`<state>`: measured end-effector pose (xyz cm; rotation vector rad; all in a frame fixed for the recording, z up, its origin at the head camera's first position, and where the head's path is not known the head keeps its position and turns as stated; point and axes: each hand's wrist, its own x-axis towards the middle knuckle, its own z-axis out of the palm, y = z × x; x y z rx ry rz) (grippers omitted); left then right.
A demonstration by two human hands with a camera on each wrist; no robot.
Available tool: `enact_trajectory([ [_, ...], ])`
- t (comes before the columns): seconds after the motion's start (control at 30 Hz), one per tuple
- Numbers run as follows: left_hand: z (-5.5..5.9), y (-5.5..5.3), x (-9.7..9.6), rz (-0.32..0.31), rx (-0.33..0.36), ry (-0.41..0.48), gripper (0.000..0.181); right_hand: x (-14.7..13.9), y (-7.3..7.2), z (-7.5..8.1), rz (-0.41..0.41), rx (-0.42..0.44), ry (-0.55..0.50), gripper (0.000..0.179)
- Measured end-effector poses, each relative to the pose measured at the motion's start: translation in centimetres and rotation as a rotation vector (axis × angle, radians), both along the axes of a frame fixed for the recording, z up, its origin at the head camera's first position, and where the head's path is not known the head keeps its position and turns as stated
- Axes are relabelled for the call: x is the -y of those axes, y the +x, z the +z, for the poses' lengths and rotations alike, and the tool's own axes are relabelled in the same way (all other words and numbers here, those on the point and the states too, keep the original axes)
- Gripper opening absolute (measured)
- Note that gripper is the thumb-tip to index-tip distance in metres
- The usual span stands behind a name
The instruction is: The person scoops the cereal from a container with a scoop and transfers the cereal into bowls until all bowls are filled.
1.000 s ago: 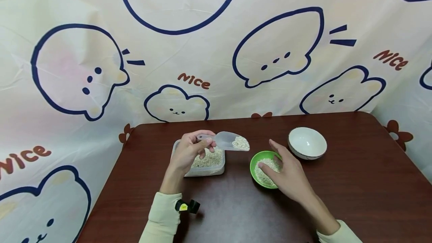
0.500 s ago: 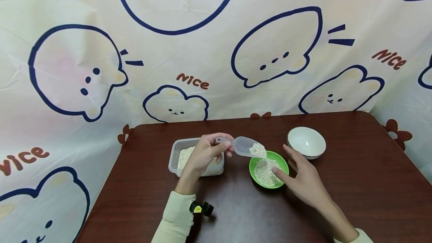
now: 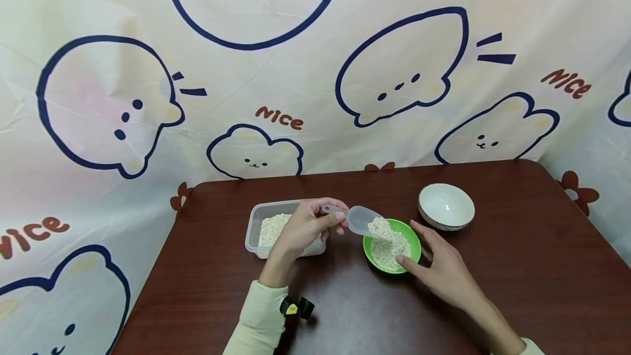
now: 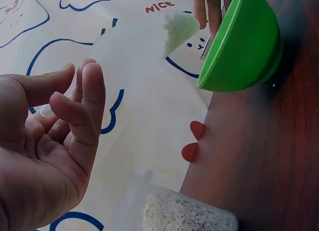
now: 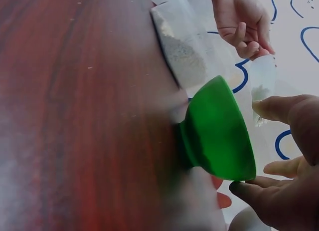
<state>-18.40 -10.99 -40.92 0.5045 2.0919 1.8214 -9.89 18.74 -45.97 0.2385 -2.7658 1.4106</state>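
Note:
In the head view, my left hand (image 3: 308, 229) pinches the handle of a translucent plastic scoop (image 3: 359, 217) between thumb and fingers. Its tip tilts down over the near-left part of a small green bowl (image 3: 416, 242). Pale grain (image 3: 379, 227), like oat flakes, lies at the scoop's tip above more of the same in the bowl. My right hand (image 3: 446, 273) is spread at the bowl's right side, thumb over the rim. Other fingers of that hand (image 5: 279, 191) are at the bowl's rim in the right wrist view; firm contact is hard to tell.
Behind my left hand stands a clear plastic container (image 3: 251, 233) holding pale grain. A white bowl (image 3: 446, 205) sits at the back right, behind my right hand. Everything rests on a dark brown table (image 3: 207, 289) against a printed cloth (image 3: 325, 147).
My left hand has carried the scoop rightward from beside the container and tipped it over the green bowl. My right hand has shifted right, from over the bowl to its side.

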Motion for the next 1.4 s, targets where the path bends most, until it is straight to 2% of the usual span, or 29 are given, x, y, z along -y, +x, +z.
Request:
enact_trajectory([
  [0.23,0.3,0.4,-0.6,-0.001,0.002,-0.101,0.018,-0.2,0.5,-0.7,0.005,0.0,-0.007,0.087],
  [0.47,0.9,0.9,-1.1,-0.005,-0.037,-0.18,0.014,-0.3,0.5,-1.0,0.019,0.016,-0.046,0.096],
  [0.83,2.6,2.1,-0.8,0.023,-0.254,-0.367,0.013,-0.3,0.3,-0.6,0.017,0.074,-0.069,0.105],
  [1.03,3.4,2.5,-0.6,0.043,-0.265,-0.378,0.013,-0.3,0.3,-0.4,0.017,0.074,-0.07,0.105],
  [1.4,2.9,2.1,-0.3,0.029,-0.236,-0.316,0.014,-0.3,0.4,-0.5,0.009,0.086,-0.058,0.106],
])
